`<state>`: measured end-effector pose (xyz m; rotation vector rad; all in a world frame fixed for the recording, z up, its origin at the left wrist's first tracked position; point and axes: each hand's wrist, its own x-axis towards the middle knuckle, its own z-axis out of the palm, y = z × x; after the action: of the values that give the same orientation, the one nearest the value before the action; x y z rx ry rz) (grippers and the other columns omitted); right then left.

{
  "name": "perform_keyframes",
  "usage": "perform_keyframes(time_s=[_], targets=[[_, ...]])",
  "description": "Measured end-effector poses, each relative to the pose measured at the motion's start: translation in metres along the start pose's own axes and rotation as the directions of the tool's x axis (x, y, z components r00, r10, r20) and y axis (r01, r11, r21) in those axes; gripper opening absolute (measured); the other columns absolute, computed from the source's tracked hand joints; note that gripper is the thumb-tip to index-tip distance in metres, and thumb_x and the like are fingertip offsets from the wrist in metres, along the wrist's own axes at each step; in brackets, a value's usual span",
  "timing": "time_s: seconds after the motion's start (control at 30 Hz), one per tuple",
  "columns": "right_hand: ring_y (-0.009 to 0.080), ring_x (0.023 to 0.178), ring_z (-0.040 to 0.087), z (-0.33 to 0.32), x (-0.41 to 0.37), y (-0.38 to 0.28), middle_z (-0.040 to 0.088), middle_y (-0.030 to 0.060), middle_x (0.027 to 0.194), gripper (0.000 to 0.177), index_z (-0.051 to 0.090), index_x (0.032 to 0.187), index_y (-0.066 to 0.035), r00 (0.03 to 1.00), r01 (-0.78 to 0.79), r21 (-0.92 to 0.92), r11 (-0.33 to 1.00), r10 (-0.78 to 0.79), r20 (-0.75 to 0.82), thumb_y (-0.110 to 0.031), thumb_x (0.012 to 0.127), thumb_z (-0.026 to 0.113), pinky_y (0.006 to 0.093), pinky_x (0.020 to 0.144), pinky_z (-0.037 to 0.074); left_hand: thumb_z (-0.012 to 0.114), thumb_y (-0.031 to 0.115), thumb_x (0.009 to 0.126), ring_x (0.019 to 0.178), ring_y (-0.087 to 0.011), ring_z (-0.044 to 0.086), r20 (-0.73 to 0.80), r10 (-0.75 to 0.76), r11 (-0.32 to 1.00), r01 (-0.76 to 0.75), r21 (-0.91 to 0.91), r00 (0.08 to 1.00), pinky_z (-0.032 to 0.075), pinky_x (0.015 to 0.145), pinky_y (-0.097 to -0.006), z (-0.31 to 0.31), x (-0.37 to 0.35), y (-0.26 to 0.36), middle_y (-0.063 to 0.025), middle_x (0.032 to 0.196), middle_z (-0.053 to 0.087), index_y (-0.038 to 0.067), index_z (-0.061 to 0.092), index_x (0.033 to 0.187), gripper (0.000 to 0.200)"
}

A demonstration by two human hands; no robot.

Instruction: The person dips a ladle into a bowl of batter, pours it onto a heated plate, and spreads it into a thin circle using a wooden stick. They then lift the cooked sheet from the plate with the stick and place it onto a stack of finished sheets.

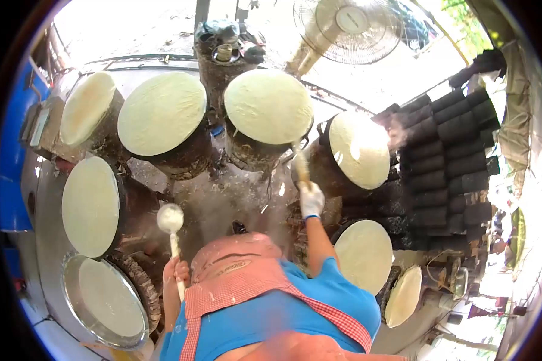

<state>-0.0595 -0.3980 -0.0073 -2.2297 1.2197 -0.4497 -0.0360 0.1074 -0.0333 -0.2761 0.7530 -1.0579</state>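
My left hand [177,271], bare, is closed around the pale handle of a ladle [171,219]. The ladle's round bowl is upward and coated with pale batter. In a white glove with a blue cuff, my right hand [311,200] grips a wooden stick-like tool [302,166], blurred by motion. Its far end reaches the lower right rim of a round griddle covered by a pale, thin flatbread [268,107]. Just right of that hand, another flatbread [359,150] lies on a tilted-looking griddle. Near my right elbow is a third flatbread [365,256].
More flatbreads on round stoves [162,114] curve around to the left. A metal basin [72,301] of pale batter stands at lower left. Dark cylindrical briquettes [445,150] are stacked at right. A fan [350,21] stands at the back, a blue barrel [18,150] at far left.
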Motion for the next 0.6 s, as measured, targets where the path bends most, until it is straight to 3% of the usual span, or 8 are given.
perform_keyframes(time_s=[0.13,0.17,0.2,0.23,0.27,0.33,0.37,0.6], targets=[[0.0351,0.081,0.063,-0.039,-0.002,0.044,0.065,0.0204,0.086,0.039,0.064,0.103,-0.005,0.973,-0.209,0.015,0.978,0.210,-0.098,-0.038,0.085,0.057,0.0419,0.072,0.047,0.043,0.031,0.095,0.043,-0.0099,0.032,-0.052,-0.069,0.997,0.071,0.030,0.996,0.031,0.039,-0.0249,0.079,0.056,-0.024,0.0007,0.051,0.027,0.009,0.037,0.063,0.039],[0.0360,0.081,0.063,-0.047,-0.011,0.039,0.065,0.0205,0.086,0.040,0.063,0.105,-0.006,0.981,-0.191,-0.117,0.975,0.183,-0.069,-0.039,0.085,0.056,0.0425,0.072,0.047,0.042,0.031,0.095,0.043,-0.0098,0.031,-0.081,-0.070,0.992,0.078,0.095,0.994,0.031,0.039,-0.0251,0.096,0.068,-0.025,0.0004,0.052,0.028,0.008,0.038,0.064,0.038],[0.0370,0.082,0.062,-0.054,-0.023,0.034,0.065,0.0206,0.086,0.041,0.062,0.107,-0.006,0.987,-0.162,-0.247,0.955,0.159,-0.034,-0.040,0.086,0.054,0.0432,0.072,0.047,0.038,0.028,0.097,0.045,-0.0099,0.032,-0.037,-0.104,0.982,0.109,0.152,0.994,0.032,0.040,-0.0256,0.096,0.076,-0.018,0.0000,0.055,0.029,0.010,0.043,0.092,0.019],[0.0381,0.081,0.062,-0.051,-0.035,0.038,0.065,0.0207,0.085,0.042,0.061,0.109,-0.008,0.995,-0.096,-0.284,0.954,0.098,-0.006,-0.042,0.086,0.053,0.0451,0.072,0.047,0.035,0.025,0.099,0.046,-0.0099,0.032,0.007,-0.138,0.969,0.133,0.210,0.990,0.032,0.042,-0.0262,0.096,0.084,-0.010,-0.0005,0.058,0.029,0.012,0.049,0.121,0.029],[0.0367,0.077,0.063,-0.048,-0.048,0.039,0.065,0.0197,0.084,0.042,0.062,0.109,-0.009,0.997,-0.064,-0.351,0.934,0.071,0.007,-0.042,0.085,0.055,0.0446,0.069,0.048,0.036,0.026,0.098,0.045,-0.0103,0.032,-0.055,-0.137,0.969,0.146,0.200,0.989,0.032,0.040,-0.0264,0.108,0.086,-0.013,-0.0004,0.057,0.030,0.011,0.046,0.104,0.019],[0.0352,0.073,0.063,-0.050,-0.074,0.033,0.065,0.0185,0.082,0.040,0.063,0.107,-0.009,0.996,0.075,-0.364,0.928,-0.051,0.075,-0.041,0.084,0.058,0.0433,0.065,0.049,0.039,0.028,0.096,0.042,-0.0111,0.033,-0.188,-0.141,0.967,0.176,0.183,0.972,0.032,0.037,-0.0269,0.137,0.093,-0.020,-0.0001,0.054,0.031,0.007,0.039,0.070,0.034],[0.0345,0.060,0.062,-0.045,-0.084,0.032,0.063,0.0160,0.071,0.041,0.064,0.104,-0.011,0.976,0.214,-0.399,0.892,-0.214,0.045,-0.045,0.082,0.058,0.0442,0.057,0.049,0.039,0.028,0.096,0.042,-0.0111,0.034,-0.209,-0.136,0.962,0.180,0.204,0.968,0.032,0.037,-0.0271,0.146,0.095,-0.017,-0.0001,0.054,0.031,0.007,0.039,0.069,0.034],[0.0344,0.081,0.063,-0.018,-0.070,-0.056,0.065,0.0189,0.084,0.045,0.062,0.107,-0.009,0.969,0.075,-0.238,0.968,-0.014,0.248,-0.046,0.082,0.055,0.0429,0.071,0.048,0.044,0.029,0.094,0.040,-0.0087,0.032,-0.326,-0.083,0.918,0.199,0.342,0.942,0.030,0.035,-0.0253,0.157,0.077,0.012,0.0016,0.052,0.029,0.011,0.039,0.068,0.032]])
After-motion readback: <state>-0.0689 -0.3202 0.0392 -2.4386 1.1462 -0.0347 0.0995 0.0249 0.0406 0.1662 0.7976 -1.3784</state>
